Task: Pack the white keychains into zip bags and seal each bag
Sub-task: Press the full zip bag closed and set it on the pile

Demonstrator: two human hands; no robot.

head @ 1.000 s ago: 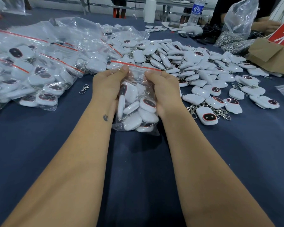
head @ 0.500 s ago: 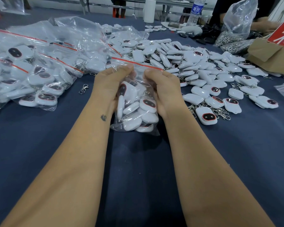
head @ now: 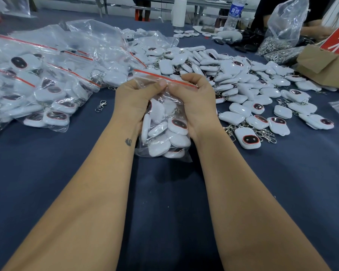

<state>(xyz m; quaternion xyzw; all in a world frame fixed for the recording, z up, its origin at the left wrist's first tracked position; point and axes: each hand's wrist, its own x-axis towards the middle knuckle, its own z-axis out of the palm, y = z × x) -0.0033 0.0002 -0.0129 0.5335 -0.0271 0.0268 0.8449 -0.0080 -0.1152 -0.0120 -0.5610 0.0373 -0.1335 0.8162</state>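
Keychains (bagged) sit between both hands, left and right, pinching the zip bag.

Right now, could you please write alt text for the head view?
Both hands, left hand and right hand, pinch the red-striped top of a zip bag full of white keychains. Packed bags lie left; loose keychains lie right.

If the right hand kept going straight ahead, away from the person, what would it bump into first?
Most likely the pile of loose white keychains lying just beyond the right hand, which now pinches the zip bag at its red strip. Depth is hard to judge in this view.
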